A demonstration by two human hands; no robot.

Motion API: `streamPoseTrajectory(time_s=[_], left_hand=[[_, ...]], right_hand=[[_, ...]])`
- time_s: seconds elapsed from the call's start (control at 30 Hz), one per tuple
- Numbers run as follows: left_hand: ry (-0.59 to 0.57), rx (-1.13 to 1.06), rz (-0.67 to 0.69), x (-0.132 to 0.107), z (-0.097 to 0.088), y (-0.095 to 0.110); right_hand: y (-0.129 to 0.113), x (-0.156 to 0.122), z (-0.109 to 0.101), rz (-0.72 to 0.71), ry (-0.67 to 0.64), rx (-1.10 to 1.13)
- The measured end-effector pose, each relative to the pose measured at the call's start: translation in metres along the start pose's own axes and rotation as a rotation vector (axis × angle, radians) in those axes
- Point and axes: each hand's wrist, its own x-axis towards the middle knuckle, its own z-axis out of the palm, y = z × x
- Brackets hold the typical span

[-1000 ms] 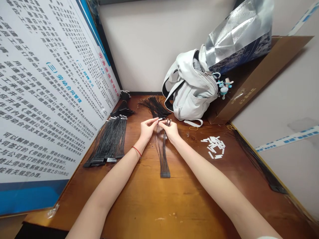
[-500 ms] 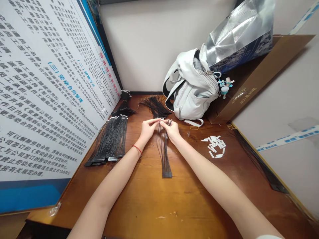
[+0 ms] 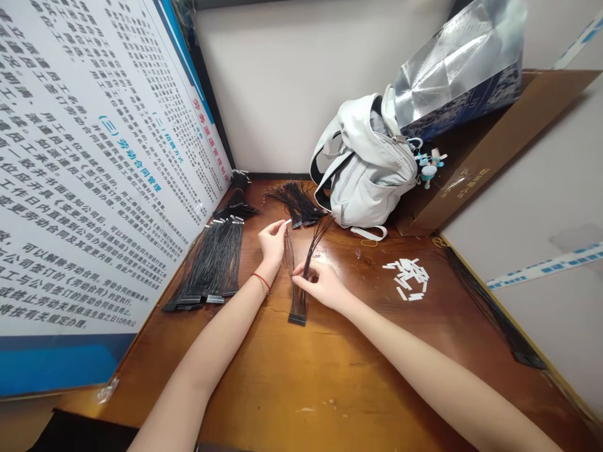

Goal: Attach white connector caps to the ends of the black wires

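My left hand [image 3: 272, 243] is closed in a pinch on a small white connector [image 3: 288, 221], with a few thin dark wires hanging from it. Those wires run down into a black wire harness [image 3: 297, 319], whose wide black plug lies toward me on the table. Lower and to the right, my right hand [image 3: 322, 285] pinches the harness wires partway along. Above its fingers the remaining loose wires [image 3: 315, 242] fan up and to the right. Some of the wires between the fingers are hidden.
Finished-looking harnesses with white ends [image 3: 211, 260] lie in a pile on the left. Another dark bundle [image 3: 294, 199] lies at the back. White connectors [image 3: 407, 276] are scattered on the right, near a white backpack [image 3: 365, 169] and a cardboard box [image 3: 494, 144]. A printed board [image 3: 94, 188] stands left.
My hands have moved apart: the left slightly left with the white connector, the right down along the wires. The harness plug has shifted left and a little away from me.
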Motion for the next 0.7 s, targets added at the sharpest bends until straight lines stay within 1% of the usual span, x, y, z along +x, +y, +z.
streamPoseTrajectory(time_s=[0.07, 0.17, 0.3, 0.47, 0.7], left_hand=[[0.007, 0.027, 0.020, 0.000, 0.000, -0.001], [0.014, 0.038, 0.029, 0.001, -0.001, -0.003], [0.017, 0.037, 0.026, 0.003, -0.002, -0.006], [0.021, 0.055, 0.036, 0.004, -0.003, -0.006], [0.013, 0.053, 0.030, 0.005, -0.003, -0.007]], right_hand=[[-0.005, -0.014, 0.001, -0.006, -0.066, -0.037], [-0.011, -0.025, 0.001, -0.005, -0.155, -0.052], [-0.015, -0.025, -0.003, 0.025, -0.243, -0.020], [-0.016, -0.023, -0.009, 0.015, -0.341, 0.039], [-0.014, -0.022, -0.010, 0.017, -0.370, 0.068]])
